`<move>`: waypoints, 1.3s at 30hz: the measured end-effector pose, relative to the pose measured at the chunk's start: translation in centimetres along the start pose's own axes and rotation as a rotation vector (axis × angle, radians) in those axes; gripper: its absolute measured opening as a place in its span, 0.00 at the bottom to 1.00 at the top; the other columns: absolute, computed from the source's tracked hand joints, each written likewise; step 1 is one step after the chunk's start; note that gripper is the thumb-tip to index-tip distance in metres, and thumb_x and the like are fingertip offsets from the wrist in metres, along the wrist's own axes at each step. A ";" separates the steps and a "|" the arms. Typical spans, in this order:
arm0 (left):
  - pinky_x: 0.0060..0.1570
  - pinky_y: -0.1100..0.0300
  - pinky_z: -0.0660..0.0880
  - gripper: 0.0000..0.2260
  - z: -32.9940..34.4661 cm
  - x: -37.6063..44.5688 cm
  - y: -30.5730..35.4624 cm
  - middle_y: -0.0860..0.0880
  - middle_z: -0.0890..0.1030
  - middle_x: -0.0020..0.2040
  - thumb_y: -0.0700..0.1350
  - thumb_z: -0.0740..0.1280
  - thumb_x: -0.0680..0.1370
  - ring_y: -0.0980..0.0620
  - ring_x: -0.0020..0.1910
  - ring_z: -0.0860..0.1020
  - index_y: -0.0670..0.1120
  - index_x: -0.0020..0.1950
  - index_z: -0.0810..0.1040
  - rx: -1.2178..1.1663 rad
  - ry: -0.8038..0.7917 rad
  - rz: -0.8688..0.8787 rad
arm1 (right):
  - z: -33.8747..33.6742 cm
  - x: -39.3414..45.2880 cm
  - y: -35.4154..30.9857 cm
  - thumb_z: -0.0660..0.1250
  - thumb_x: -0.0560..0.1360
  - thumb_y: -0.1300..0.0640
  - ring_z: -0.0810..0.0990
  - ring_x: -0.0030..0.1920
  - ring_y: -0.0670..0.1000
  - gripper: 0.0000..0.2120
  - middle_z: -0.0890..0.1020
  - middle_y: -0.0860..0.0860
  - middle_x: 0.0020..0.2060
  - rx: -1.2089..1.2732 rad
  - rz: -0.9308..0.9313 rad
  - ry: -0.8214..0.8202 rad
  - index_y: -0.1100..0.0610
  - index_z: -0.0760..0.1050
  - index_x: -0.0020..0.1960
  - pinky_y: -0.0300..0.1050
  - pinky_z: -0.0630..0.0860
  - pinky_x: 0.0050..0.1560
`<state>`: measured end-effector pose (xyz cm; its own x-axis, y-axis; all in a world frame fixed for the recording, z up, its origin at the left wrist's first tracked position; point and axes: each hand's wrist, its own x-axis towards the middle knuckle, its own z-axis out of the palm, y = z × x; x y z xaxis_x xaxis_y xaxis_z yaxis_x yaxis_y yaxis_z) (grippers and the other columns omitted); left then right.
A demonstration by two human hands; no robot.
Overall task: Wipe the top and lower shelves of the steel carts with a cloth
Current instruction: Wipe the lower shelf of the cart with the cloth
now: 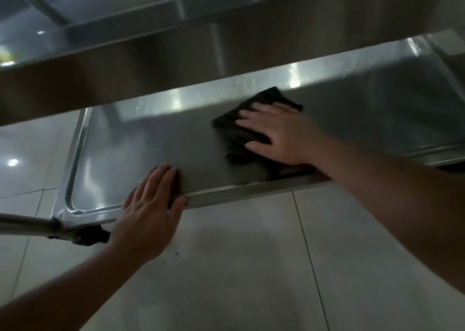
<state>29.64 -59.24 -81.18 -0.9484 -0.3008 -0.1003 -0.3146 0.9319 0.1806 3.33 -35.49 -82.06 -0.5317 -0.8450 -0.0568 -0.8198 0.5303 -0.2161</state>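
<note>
The steel cart's lower shelf point(141, 149) stretches across the middle of the head view, under the upper shelf point(125, 61). A dark folded cloth point(239, 131) lies flat on the lower shelf toward its right half. My right hand point(279, 134) presses down on the cloth with fingers spread flat. My left hand point(151, 209) rests over the shelf's front rim, fingers on the shelf surface and thumb along the edge, holding the cart steady.
A cart leg with a black caster point(88, 235) stands at the shelf's front left corner. Pale floor tiles point(251, 267) spread below and to the left. A second steel shelf point(440, 139) adjoins on the right.
</note>
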 end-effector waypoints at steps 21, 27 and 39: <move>0.82 0.56 0.42 0.33 0.3 0.2 -3.5 0.54 0.52 0.87 0.65 0.42 0.83 0.58 0.85 0.44 0.53 0.86 0.55 -0.175 0.004 -0.051 | 1.5 6.1 -11.0 0.44 0.79 0.29 0.49 0.84 0.45 0.36 0.55 0.38 0.83 -0.008 -0.043 -0.074 0.40 0.55 0.84 0.53 0.46 0.82; 0.83 0.53 0.38 0.30 0.1 -0.5 -7.1 0.53 0.46 0.87 0.62 0.43 0.85 0.55 0.85 0.40 0.55 0.86 0.49 -0.019 0.000 -0.104 | -0.4 0.0 0.3 0.47 0.79 0.31 0.61 0.81 0.57 0.37 0.66 0.50 0.81 -0.048 0.229 0.058 0.48 0.64 0.82 0.60 0.59 0.80; 0.83 0.51 0.42 0.31 1.2 -0.8 -7.2 0.50 0.49 0.87 0.62 0.40 0.85 0.50 0.86 0.43 0.53 0.87 0.51 0.000 0.060 -0.079 | -0.5 14.5 -6.6 0.48 0.80 0.27 0.43 0.84 0.57 0.41 0.46 0.45 0.85 0.116 0.648 -0.095 0.47 0.47 0.86 0.63 0.43 0.81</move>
<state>32.69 -65.47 -83.62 -0.9214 -0.3847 -0.0550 -0.3883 0.9049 0.1742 0.93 -51.16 -80.96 -0.8839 -0.3626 -0.2954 -0.3094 0.9270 -0.2120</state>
